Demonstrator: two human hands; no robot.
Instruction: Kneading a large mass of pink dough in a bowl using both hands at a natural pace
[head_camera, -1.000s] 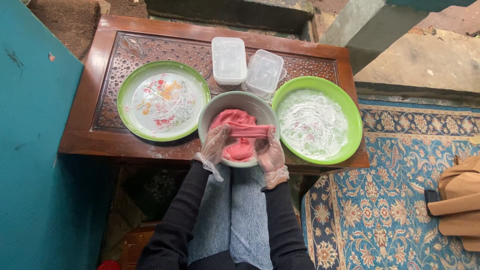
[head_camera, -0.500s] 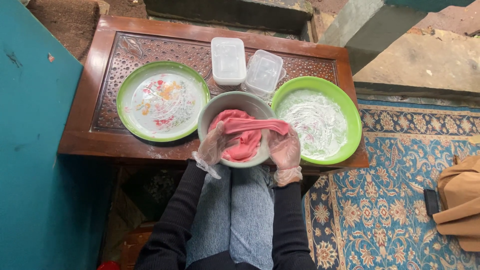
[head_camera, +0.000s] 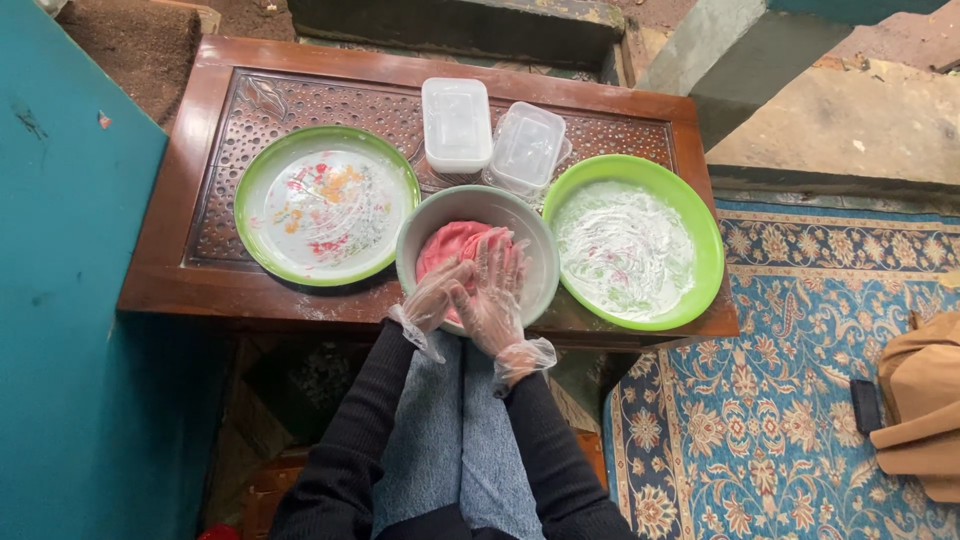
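Carved wooden table (head_camera: 215, 265), patterned rug (head_camera: 800, 400) beside; floor seemingly concrete.

Clear plastic gloves on left hand (head_camera: 432, 297) & right hand (head_camera: 492, 296), blk sleeves, gray jeans.

Our gloved hands, pressed together

Our right hand (head_camera: 493, 290) lies flat, fingers spread and pointing forward, overlapping our left hand (head_camera: 438, 293); both wear thin clear gloves, and black sleeves cover our forearms

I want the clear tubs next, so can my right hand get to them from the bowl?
Probably yes: the right hand lies on the pink dough in the bowl, and the clear tubs stand just beyond its far rim, nothing between.
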